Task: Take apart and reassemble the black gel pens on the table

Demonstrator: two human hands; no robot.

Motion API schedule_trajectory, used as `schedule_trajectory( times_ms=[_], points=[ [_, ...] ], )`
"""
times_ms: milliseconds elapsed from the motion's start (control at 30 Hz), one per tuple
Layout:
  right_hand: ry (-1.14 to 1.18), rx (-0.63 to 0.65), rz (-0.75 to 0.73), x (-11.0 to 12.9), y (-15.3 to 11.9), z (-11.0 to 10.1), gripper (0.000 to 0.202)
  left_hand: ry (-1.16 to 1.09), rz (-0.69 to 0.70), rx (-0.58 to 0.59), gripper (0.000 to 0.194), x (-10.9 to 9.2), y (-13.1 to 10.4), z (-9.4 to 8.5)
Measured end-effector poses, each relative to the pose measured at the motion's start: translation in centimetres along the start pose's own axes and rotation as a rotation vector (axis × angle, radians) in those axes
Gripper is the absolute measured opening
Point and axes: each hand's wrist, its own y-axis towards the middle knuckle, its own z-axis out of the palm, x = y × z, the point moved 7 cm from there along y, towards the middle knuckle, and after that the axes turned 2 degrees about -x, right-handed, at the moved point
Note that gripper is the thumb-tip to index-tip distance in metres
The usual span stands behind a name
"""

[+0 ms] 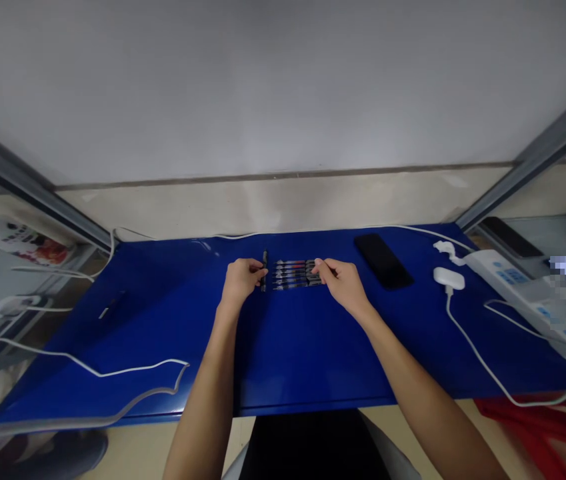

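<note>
Several slim pens (290,274) with clear barrels and dark ends lie side by side on the blue table (307,353), pointing left to right. At their right ends, my right hand (335,277) has its fingers closed on the dark ends. A dark pen (265,257) stands crosswise to the row, a little to its left. My left hand (245,279) pinches this pen between thumb and fingers from the left side. A narrow gap separates it from the row.
A black phone (383,260) lies right of my right hand. Farther right are a white earphone case (449,278) on a cable and a white power strip (527,293). At the left are a small dark object (113,305) and white cables (133,369). A wall (263,200) borders the back.
</note>
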Motion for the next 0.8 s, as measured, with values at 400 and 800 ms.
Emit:
schedule_trajectory(
  times_ms=[400,800],
  points=[
    [0.014,-0.081,0.017,-0.3,0.4,-1.6,0.046,-0.062,0.038,0.055,0.019,0.2,0.2,1.1],
    [0.039,-0.108,0.02,-0.2,0.5,-2.2,0.045,-0.042,0.062,0.018,0.018,-0.8,-0.1,0.8]
  ],
)
